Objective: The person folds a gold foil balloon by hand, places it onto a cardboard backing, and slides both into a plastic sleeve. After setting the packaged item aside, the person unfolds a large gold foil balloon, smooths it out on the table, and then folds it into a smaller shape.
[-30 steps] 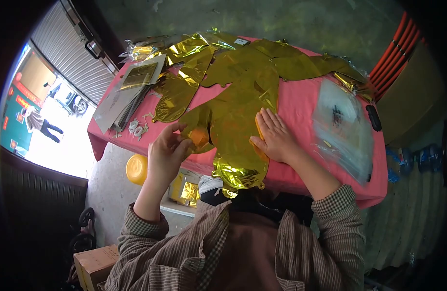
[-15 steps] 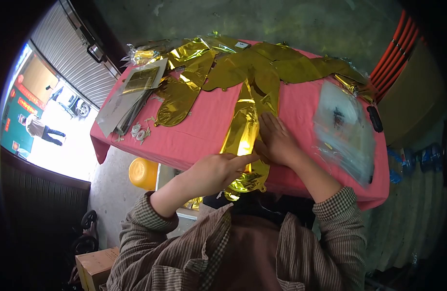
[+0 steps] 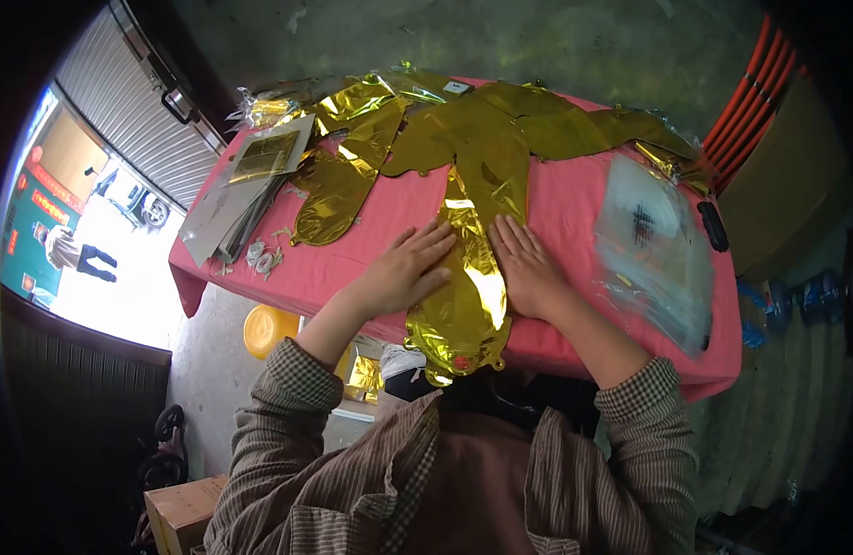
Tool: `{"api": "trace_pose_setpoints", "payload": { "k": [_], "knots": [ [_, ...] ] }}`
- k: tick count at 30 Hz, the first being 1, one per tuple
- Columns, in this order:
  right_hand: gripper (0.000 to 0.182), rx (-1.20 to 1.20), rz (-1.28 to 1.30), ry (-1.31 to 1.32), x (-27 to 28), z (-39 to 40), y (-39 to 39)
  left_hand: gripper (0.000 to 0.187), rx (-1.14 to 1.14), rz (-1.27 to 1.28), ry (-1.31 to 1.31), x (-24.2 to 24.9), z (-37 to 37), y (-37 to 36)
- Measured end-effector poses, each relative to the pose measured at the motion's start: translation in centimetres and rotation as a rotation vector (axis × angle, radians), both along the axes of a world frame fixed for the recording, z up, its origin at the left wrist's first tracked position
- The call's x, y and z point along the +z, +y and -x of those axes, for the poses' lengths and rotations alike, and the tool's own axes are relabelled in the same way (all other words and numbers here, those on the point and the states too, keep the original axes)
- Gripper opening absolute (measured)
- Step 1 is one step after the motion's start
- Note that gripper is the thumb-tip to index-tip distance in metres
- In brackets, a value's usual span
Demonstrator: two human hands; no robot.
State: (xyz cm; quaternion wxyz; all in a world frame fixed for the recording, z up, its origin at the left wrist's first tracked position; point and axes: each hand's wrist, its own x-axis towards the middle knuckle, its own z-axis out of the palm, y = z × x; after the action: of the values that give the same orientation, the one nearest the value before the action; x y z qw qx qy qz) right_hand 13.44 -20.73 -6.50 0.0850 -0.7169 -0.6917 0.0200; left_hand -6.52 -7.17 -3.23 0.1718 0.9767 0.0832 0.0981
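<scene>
Two hands lie flat on a folded gold foil balloon [image 3: 471,287] at the near edge of a pink table [image 3: 398,208]. The left hand [image 3: 403,270] is open, with the fingers spread, and it presses on the left side of the folded foil; it grips nothing. The right hand [image 3: 526,268] is also open and flat, the palm down, and it presses the right side of the same foil strip. The folded balloon runs from between the two hands down over the table edge, where its crumpled end hangs toward the person. Its upper end touches a heap of other gold foil balloons [image 3: 500,129] at the far side of the table. A stack of flat cards [image 3: 246,180] lies on the left part of the table, near the edge. On the right part lie clear plastic bags [image 3: 653,245], and just beside them a small black object [image 3: 712,225].
</scene>
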Motion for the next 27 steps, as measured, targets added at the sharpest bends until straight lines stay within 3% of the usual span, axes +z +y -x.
{"api": "trace_pose_setpoints", "payload": {
  "k": [5, 10, 20, 22, 23, 25, 27],
  "knots": [
    [0.072, 0.017, 0.029, -0.135, 0.2, -0.2, -0.2, 0.06, 0.001, -0.03, 0.082, 0.2, -0.7, -0.2],
    [0.072, 0.012, 0.032, -0.052, 0.6, 0.0, -0.2, 0.072, -0.057, 0.021, 0.137, 1.0, -1.3, 0.5],
    [0.064, 0.031, -0.035, -0.019, -0.2, -0.5, -0.1, 0.077, -0.089, -0.049, 0.106, 0.1, -1.2, 0.6],
    [0.058, -0.005, -0.028, 0.249, 0.5, -0.5, 0.1, 0.077, -0.085, -0.057, 0.126, 0.3, -1.2, 0.6],
    [0.058, -0.005, -0.027, 0.249, 0.7, -0.6, 0.1, 0.077, -0.084, -0.056, 0.126, 0.2, -1.2, 0.6],
    [0.064, -0.004, -0.046, 0.454, 1.1, -0.7, 0.1, 0.077, -0.091, -0.049, 0.119, 0.2, -1.2, 0.6],
    [0.063, 0.019, -0.079, 0.413, 1.3, -0.6, 0.0, 0.077, -0.089, -0.045, 0.123, 0.3, -1.2, 0.6]
  ]
}}
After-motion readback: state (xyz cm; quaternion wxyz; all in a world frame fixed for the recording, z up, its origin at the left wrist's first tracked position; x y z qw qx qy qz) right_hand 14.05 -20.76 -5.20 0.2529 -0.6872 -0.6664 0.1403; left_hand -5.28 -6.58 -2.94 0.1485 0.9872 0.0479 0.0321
